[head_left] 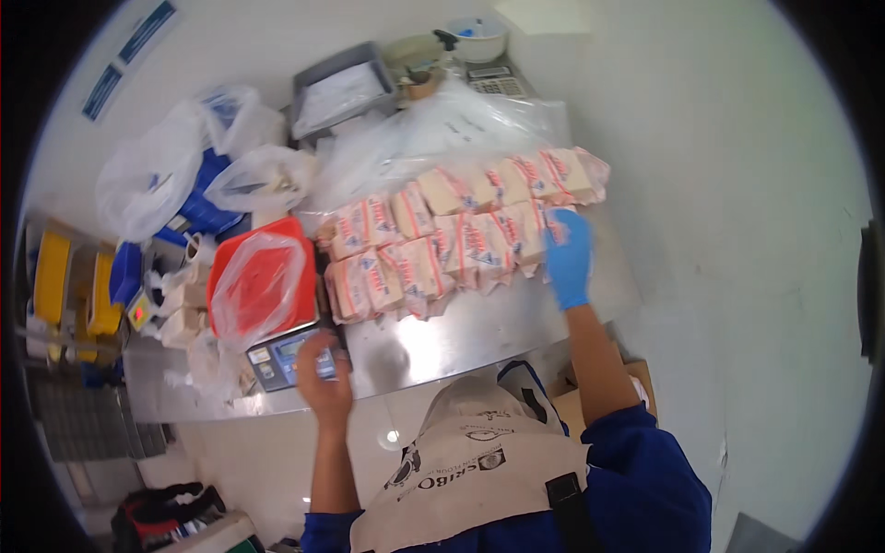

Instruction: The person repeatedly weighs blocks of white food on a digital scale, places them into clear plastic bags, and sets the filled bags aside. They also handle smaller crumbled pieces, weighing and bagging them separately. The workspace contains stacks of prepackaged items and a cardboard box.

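Two rows of pale blocks in white wrappers with red and blue print stand close together on the steel table. My right hand, in a blue glove, is closed over a wrapped block at the right end of the near row. Its palm and part of that block are hidden under the glove. My left hand is bare and hovers over or touches the keypad of a digital scale. Its fingers are apart and hold nothing. On the scale sits a red tray with a clear plastic bag in it.
Clear plastic sheeting lies behind the blocks. Farther back are a grey bin, a spray bottle, a calculator and a white bowl. White plastic bags crowd the left. A cardboard box stands below the table's right front edge.
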